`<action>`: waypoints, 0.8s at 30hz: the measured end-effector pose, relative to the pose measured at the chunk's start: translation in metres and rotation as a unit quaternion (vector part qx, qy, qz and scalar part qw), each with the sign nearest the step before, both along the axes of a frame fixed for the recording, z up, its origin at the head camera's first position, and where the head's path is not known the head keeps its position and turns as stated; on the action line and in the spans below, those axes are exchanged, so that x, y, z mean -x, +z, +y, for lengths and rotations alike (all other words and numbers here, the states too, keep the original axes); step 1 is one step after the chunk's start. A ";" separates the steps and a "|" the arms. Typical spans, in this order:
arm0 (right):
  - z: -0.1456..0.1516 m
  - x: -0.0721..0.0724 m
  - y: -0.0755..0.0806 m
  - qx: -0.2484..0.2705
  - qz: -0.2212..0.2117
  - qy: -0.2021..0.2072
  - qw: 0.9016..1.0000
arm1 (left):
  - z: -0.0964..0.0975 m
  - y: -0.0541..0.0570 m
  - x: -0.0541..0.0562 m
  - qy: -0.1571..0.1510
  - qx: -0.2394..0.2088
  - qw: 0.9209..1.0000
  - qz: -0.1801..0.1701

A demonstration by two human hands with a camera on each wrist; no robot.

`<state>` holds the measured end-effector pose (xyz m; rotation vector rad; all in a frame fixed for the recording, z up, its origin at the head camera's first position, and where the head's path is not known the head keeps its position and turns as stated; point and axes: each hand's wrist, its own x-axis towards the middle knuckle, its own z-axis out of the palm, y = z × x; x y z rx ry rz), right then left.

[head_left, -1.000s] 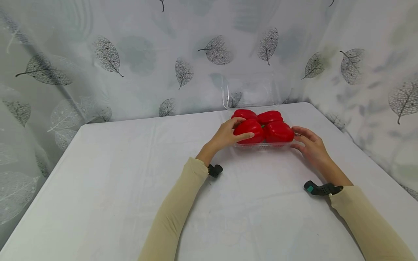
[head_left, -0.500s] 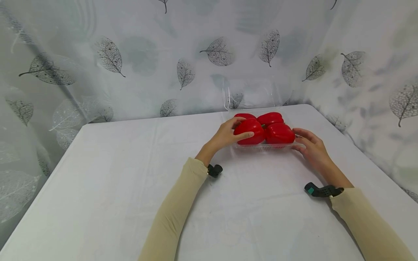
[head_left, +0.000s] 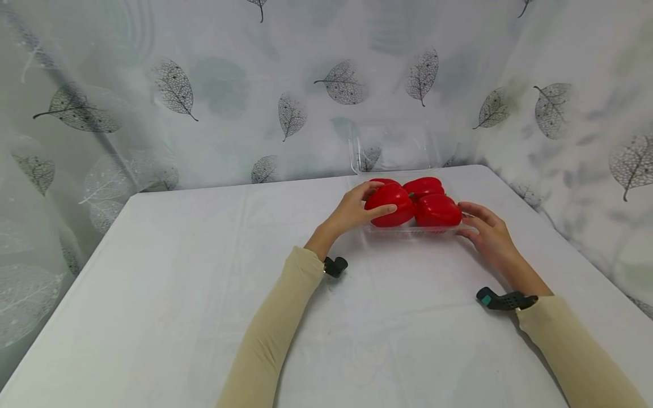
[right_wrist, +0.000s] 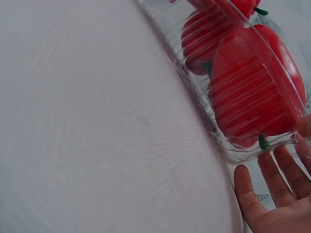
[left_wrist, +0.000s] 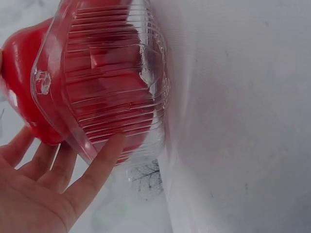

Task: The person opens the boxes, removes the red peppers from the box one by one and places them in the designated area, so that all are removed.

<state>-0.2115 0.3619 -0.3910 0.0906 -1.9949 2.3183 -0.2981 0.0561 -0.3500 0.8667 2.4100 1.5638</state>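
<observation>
Toward the back of the table stands a clear plastic clamshell box [head_left: 423, 229] with several red bell peppers in it, its lid [head_left: 395, 146] raised behind. My left hand [head_left: 347, 212] grips the near-left red bell pepper [head_left: 393, 198], thumb in front and fingers over its top. In the left wrist view one finger of this hand lies along the box's ribbed end wall. My right hand [head_left: 488, 232] is at the box's right end, beside the near-right pepper [head_left: 437, 211]. Its loosely spread fingers [right_wrist: 274, 179] touch the box near the corner, as the right wrist view shows.
A white cloth covers the table [head_left: 204, 283]. Leaf-printed curtains [head_left: 219, 96] hang behind it and on both sides, close to the raised lid. Dark wrist bands carrying cameras [head_left: 505, 299] sit on both wrists.
The near-left pepper looks tilted slightly more upright under my left hand. Both hands keep their places, and the whole scene has shifted slightly down in view.
</observation>
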 end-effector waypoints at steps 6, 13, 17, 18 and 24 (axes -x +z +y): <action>0.000 0.000 0.000 0.003 0.000 0.002 1.000 | -0.001 0.002 -0.001 0.003 -0.004 1.000 0.015; 0.000 0.001 0.000 0.013 0.009 0.009 1.000 | -0.003 0.005 -0.002 0.008 0.001 1.000 0.017; -0.001 0.001 0.000 0.015 0.011 0.012 1.000 | -0.005 0.006 -0.002 0.010 0.005 1.000 0.011; -0.001 0.001 0.000 0.015 0.011 0.012 1.000 | -0.005 0.006 -0.001 0.010 0.004 1.000 0.011; -0.001 0.000 0.001 0.009 0.006 0.010 1.000 | -0.006 0.007 0.000 0.014 -0.005 1.000 0.017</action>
